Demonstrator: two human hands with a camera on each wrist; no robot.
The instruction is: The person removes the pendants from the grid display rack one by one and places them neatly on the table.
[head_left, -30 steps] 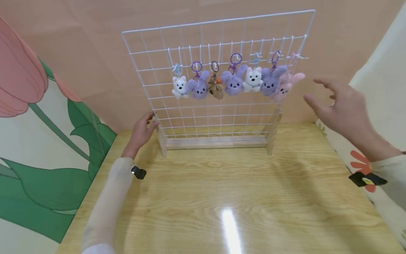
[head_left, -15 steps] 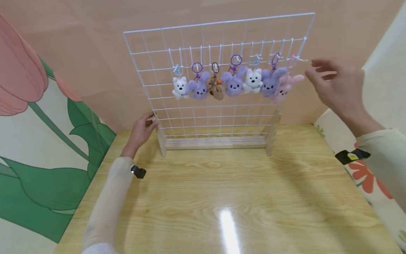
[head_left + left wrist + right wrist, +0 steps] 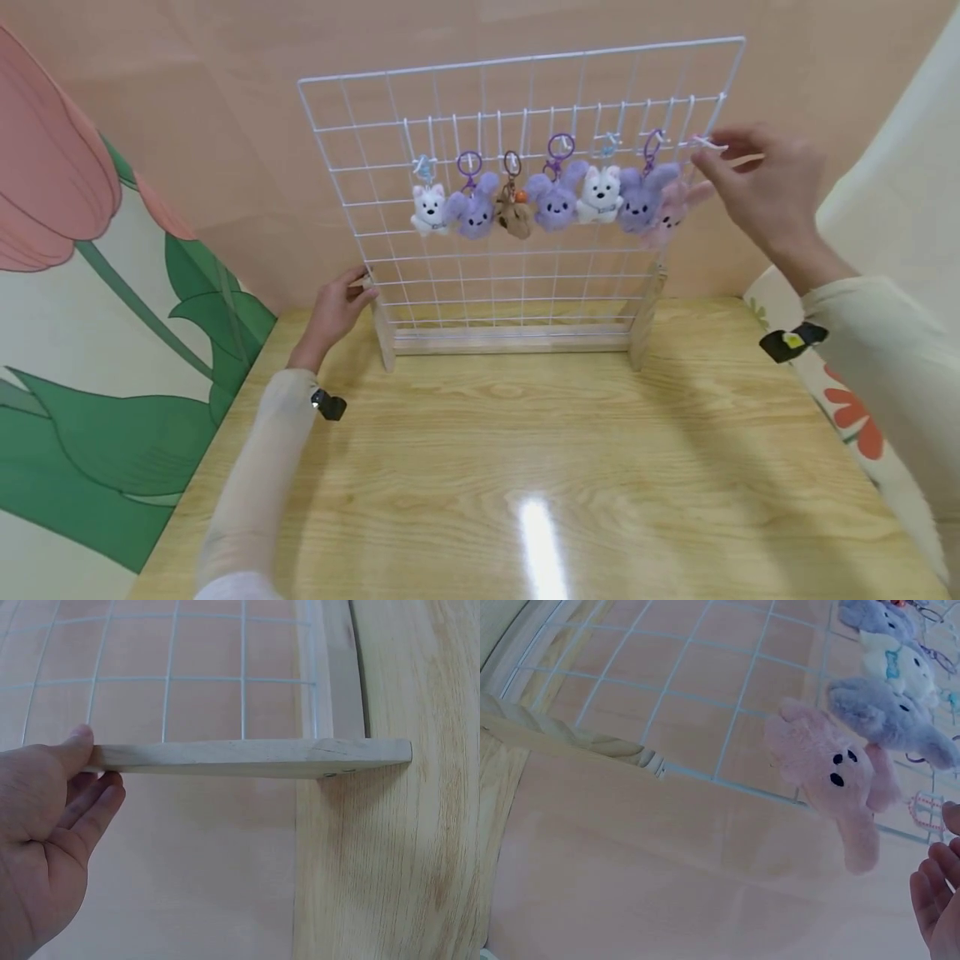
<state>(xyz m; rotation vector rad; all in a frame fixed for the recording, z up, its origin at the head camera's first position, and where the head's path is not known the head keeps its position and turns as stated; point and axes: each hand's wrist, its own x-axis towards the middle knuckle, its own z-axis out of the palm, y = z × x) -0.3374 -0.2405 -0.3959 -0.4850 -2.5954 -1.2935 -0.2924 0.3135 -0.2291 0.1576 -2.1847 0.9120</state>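
Observation:
A white wire grid rack (image 3: pixel 487 262) stands upright in a wooden base (image 3: pixel 510 338). My left hand (image 3: pixel 333 312) pinches the top of the base's left upright (image 3: pixel 247 755) between thumb and fingers. Plush keychains hang in a row from hooks: white dogs (image 3: pixel 429 210), purple rabbits (image 3: pixel 557 202), a brown plush (image 3: pixel 516 218), and a pink rabbit (image 3: pixel 829 761) at the far right. My right hand (image 3: pixel 772 179) is at the white hook (image 3: pixel 711 145) of the pink rabbit, thumb and fingers on either side of it. The thumb lies beside the pink strap (image 3: pixel 928 811); contact is unclear.
The rack stands at the back of a wood-grain table (image 3: pixel 450 450), before a peach backdrop (image 3: pixel 225 150). Tulip-printed cloth (image 3: pixel 202 333) borders the left side and flower-printed cloth (image 3: pixel 855 400) the right. The plushes hang close together, some overlapping.
My right hand has moved left to the rightmost hook, its thumb and fingers drawing nearer each other. The grid's top edge has lowered slightly in view. My left hand keeps its hold on the upright.

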